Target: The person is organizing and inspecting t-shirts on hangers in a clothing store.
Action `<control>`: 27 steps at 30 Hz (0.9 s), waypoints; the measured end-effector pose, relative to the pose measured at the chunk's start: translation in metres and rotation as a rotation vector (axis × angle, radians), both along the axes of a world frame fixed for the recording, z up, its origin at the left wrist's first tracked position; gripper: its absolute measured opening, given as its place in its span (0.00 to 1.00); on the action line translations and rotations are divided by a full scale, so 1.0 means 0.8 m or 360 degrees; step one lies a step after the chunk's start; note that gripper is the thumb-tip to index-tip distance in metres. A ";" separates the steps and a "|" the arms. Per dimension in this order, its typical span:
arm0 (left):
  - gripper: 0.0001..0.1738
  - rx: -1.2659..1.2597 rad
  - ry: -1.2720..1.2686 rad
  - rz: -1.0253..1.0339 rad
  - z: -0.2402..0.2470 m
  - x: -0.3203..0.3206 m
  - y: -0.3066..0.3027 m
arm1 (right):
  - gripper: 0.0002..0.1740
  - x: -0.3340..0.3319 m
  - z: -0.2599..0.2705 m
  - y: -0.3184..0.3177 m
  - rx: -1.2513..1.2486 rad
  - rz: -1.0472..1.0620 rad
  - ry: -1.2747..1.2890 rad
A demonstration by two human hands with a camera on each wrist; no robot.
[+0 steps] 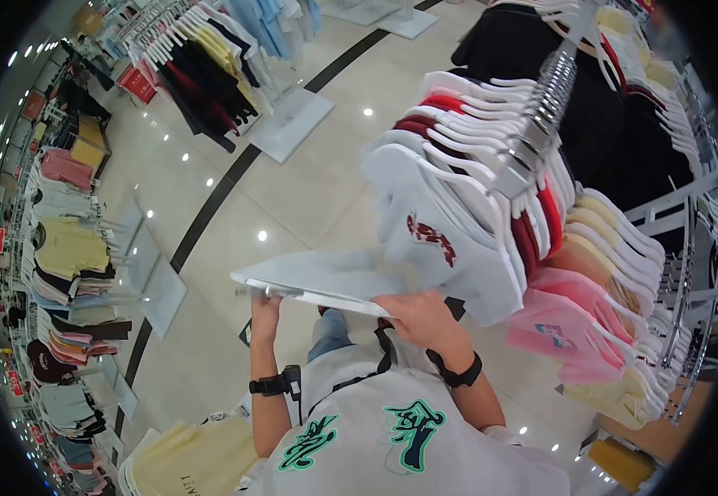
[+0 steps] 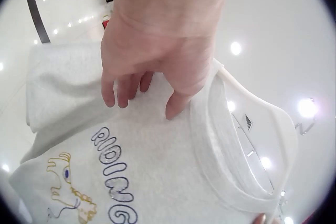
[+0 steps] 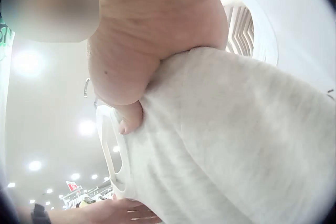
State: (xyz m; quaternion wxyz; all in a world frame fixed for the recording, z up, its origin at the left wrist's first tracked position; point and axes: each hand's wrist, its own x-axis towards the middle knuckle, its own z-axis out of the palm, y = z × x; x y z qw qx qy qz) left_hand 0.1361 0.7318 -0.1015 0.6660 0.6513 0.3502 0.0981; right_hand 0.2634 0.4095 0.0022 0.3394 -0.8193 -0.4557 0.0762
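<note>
We reach forward with our left forearm (image 1: 266, 430) pointing nearly straight ahead and our right forearm (image 1: 480, 403) slanting inward. Our left hand (image 1: 265, 314) sets its thumb (image 2: 179, 104) well apart from its loosely bent fingers (image 2: 123, 90), while our right hand (image 1: 419, 318) grips, its own thumb bent, its other fingers largely hidden in the wrist view

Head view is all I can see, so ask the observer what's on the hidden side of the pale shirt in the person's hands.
Observer: The left wrist view shows the pale shirt has lettering there, reading "RIDING".
Operator: Any picture with that?
Observer: Yes, a drawing in mostly gold lines, beside the word.
Operator: Where's the left thumb on that side?
Observer: The left hand has its thumb against the printed side, near the neckline.
</note>
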 end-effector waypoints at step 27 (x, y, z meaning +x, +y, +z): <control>0.28 -0.0183 -0.0527 0.0352 0.093 -0.034 0.438 | 0.20 0.202 0.094 0.495 0.0657 -0.0489 0.0826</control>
